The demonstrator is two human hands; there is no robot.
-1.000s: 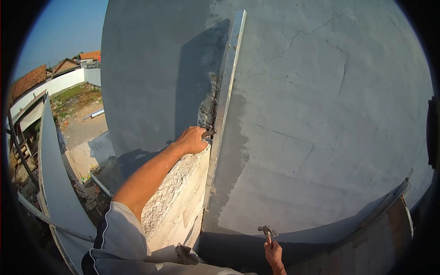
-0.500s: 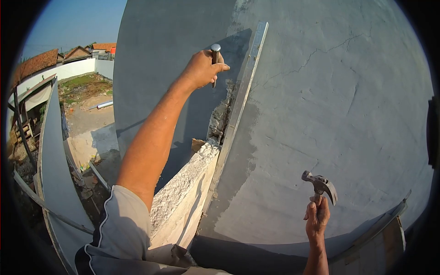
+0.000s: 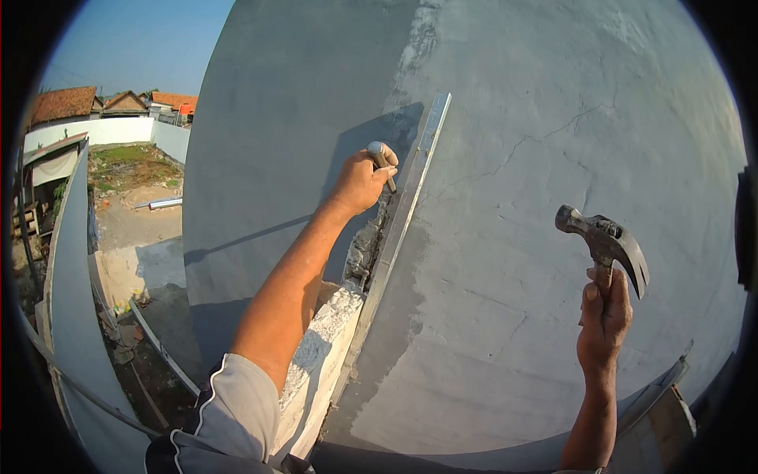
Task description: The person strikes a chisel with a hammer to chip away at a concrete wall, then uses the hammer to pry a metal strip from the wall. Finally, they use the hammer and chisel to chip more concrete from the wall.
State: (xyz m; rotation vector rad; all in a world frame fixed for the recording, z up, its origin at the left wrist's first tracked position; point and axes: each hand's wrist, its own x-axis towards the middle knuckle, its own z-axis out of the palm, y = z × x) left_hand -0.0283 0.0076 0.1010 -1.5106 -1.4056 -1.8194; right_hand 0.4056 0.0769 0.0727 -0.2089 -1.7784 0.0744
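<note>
My left hand [image 3: 357, 185] is closed around a metal chisel [image 3: 381, 160], its round head up and its lower end at the wall near the top of a rough, broken strip [image 3: 365, 249]. Out to the right, my right hand [image 3: 606, 320] grips a claw hammer [image 3: 606, 238] by its handle, raised and apart from the chisel, with the claw pointing right. Between the hands, a long metal straight bar [image 3: 401, 225] runs up the grey plastered wall [image 3: 521, 253], just right of the broken strip.
A pale block wall [image 3: 332, 325] with a rough top meets the plastered wall under my left arm. A thin crack [image 3: 525, 141] crosses the plaster. To the left stand a grey panel [image 3: 71, 276], a yard with a white boundary wall [image 3: 118, 130] and tiled roofs [image 3: 65, 103].
The hammer in my right hand has risen and moved right. My left hand has brought the chisel lower in view, close beside the bar, and tilted it. The camera view has shifted.
</note>
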